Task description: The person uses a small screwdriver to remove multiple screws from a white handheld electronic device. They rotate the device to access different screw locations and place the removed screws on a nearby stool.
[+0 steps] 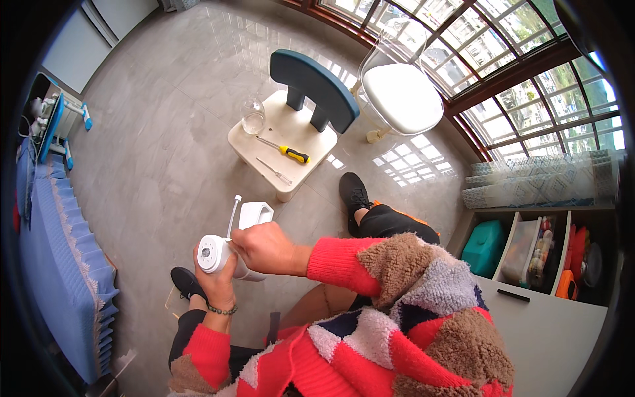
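My left hand (217,281) is wrapped around a white cylindrical device (211,254), tilted so its round end faces up. That end has a ring of small holes and a dark spot at its centre. Closed in a pinch, my right hand (266,247) presses against the device's upper right edge; its fingers hide what they hold. A thin pale stem (234,216) with a white tip rises beside the device. Just beyond my right hand appears a white piece with a handle loop (255,214); I cannot tell whether it is joined to the device.
A small cream chair (288,135) with a dark blue backrest carries a yellow-black screwdriver (284,150), a thin clear-handled screwdriver (274,171) and a glass jar (253,119). Behind it stands a transparent chair (402,96). A cabinet (536,324) is at right, a blue-covered bed (63,278) left.
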{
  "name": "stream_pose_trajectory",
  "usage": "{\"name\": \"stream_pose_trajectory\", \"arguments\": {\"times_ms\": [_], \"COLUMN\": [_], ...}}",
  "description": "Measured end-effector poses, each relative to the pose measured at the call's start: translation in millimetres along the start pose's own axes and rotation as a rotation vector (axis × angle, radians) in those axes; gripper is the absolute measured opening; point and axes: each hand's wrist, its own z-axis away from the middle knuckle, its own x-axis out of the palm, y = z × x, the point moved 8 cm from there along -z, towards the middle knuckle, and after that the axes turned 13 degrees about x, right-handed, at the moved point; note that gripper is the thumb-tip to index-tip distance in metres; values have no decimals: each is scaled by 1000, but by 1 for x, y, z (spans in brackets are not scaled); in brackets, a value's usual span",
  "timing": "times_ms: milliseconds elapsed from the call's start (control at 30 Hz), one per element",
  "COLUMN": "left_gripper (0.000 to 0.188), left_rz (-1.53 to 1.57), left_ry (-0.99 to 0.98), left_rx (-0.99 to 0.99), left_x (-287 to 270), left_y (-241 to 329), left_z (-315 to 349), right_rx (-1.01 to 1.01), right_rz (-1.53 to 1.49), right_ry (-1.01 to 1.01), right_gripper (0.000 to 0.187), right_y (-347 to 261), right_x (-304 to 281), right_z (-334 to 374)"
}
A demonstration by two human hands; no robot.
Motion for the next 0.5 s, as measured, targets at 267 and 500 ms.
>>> {"name": "stream_pose_trajectory", "arguments": {"times_ms": [267, 500], "left_gripper": [49, 48], "left_rz": [-68, 123], "left_ry": [-15, -1], "left_rx": [51, -170], "left_x": [4, 9], "left_y": [2, -18], "left_z": [-9, -6], "right_rx": [681, 126], "right_rz": [-781, 156], "right_ry": [-435, -60], "right_gripper": [28, 26], "right_y": [46, -1], "right_x": [33, -7], "right_z": [-8, -10]}}
